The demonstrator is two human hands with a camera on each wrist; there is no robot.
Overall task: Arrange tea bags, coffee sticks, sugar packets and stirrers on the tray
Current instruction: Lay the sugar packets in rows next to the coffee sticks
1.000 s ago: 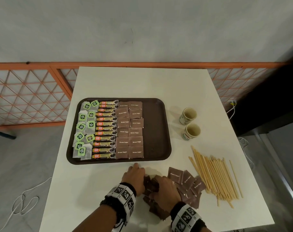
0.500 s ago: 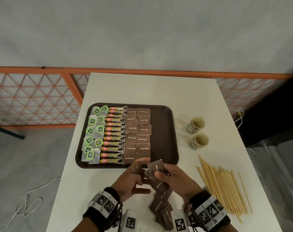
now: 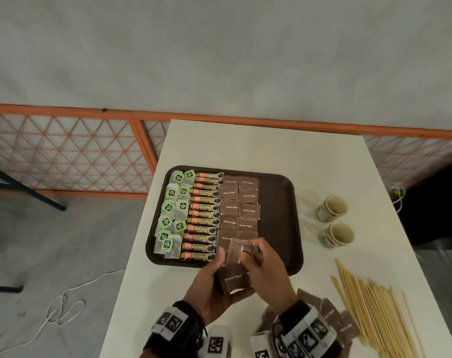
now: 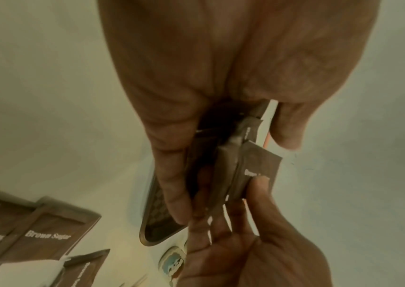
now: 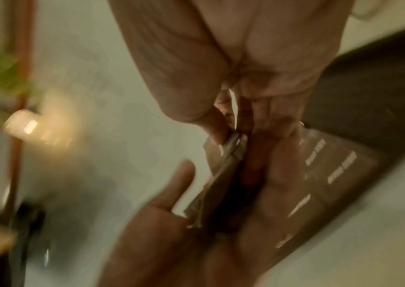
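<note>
Left hand (image 3: 214, 285): cups a stack of brown sugar packets (image 3: 234, 279), fingers curled round it.
Right hand (image 3: 267, 270): fingers pinch the top packet (image 3: 239, 250) of that stack.
Stack: over the tray (image 3: 284, 228) rim at 6 o'clock.
Stirrers (image 3: 374, 308): on the desk (image 3: 258, 146), 4 o'clock of the tray.

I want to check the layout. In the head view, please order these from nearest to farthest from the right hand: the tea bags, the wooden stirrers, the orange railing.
From the right hand, which pinches a brown sugar packet:
1. Wooden stirrers, on the table to its right.
2. Tea bags, along the tray's left edge.
3. Orange railing, beyond the table's far end.
</note>
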